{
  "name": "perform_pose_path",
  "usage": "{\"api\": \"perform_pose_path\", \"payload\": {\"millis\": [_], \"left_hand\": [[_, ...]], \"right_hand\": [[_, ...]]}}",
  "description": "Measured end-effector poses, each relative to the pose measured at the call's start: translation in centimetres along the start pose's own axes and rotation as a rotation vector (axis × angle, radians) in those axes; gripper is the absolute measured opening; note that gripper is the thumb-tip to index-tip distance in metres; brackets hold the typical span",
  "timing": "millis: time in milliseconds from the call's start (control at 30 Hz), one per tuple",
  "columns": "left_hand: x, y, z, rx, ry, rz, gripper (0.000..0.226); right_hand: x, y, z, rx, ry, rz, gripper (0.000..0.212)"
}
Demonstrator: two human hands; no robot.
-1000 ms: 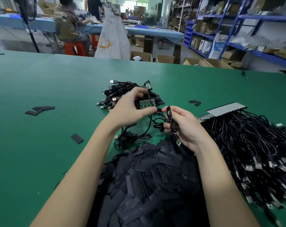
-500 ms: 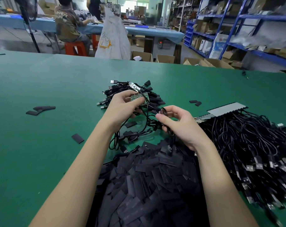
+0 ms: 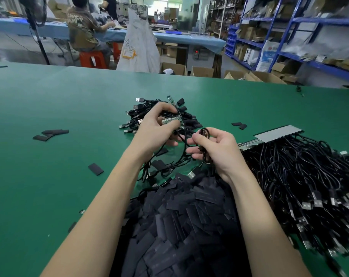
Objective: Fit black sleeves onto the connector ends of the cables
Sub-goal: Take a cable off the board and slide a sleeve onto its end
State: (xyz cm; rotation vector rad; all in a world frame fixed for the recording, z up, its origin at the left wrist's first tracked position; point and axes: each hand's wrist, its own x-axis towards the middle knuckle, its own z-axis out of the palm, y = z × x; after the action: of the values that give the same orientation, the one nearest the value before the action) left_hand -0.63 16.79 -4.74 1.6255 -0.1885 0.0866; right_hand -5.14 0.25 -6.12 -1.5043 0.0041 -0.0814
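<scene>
Gripping a small green circuit board (image 3: 170, 121) in my left hand (image 3: 156, 128), I am pinching a coiled black cable (image 3: 205, 145) in my right hand (image 3: 217, 149) above the green bench (image 3: 50, 176). Loose black sleeves (image 3: 179, 226) are lying heaped just below, cables (image 3: 309, 186) piled rightward.

Two bare forearms reach in from the bottom edge, no sleeves showing. The left hand (image 3: 153, 126) and right hand (image 3: 217, 148) wear no gloves. Fingernails are short and unpainted.
</scene>
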Motion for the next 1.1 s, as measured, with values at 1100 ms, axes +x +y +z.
{"api": "perform_pose_path", "payload": {"millis": [1100], "left_hand": [[-0.1, -1.1, -1.7, 1.026, 0.022, -0.014, 0.026]], "right_hand": [[-0.5, -1.2, -2.3, 0.036, -0.089, -0.013, 0.010]]}}
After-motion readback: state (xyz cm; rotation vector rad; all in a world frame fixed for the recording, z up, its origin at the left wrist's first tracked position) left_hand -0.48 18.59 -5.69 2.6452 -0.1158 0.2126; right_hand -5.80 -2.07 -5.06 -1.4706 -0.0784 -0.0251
